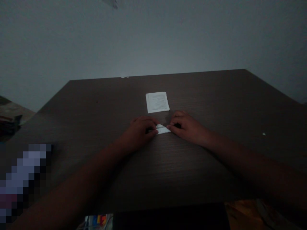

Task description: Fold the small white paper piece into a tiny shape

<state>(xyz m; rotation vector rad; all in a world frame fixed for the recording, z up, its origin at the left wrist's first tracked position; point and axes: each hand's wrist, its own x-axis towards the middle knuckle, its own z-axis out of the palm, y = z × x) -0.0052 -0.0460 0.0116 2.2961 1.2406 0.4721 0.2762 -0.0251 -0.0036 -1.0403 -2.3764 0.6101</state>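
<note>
Both hands rest on a dark wooden table [96, 108] and meet over a small folded white paper [162, 129]. My left hand [140, 129] presses on the paper's left end with curled fingers. My right hand [185, 126] pinches its right end, fingers bent. Most of the folded paper is hidden under the fingers. Just beyond the hands lies a square stack of white printed sheets [157, 102], flat and untouched.
A tiny white scrap [264, 134] lies on the table to the right. A blurred-out patch [21, 179] sits at the lower left edge. Colourful items [97, 220] show below the table's near edge. A pale wall rises behind the table.
</note>
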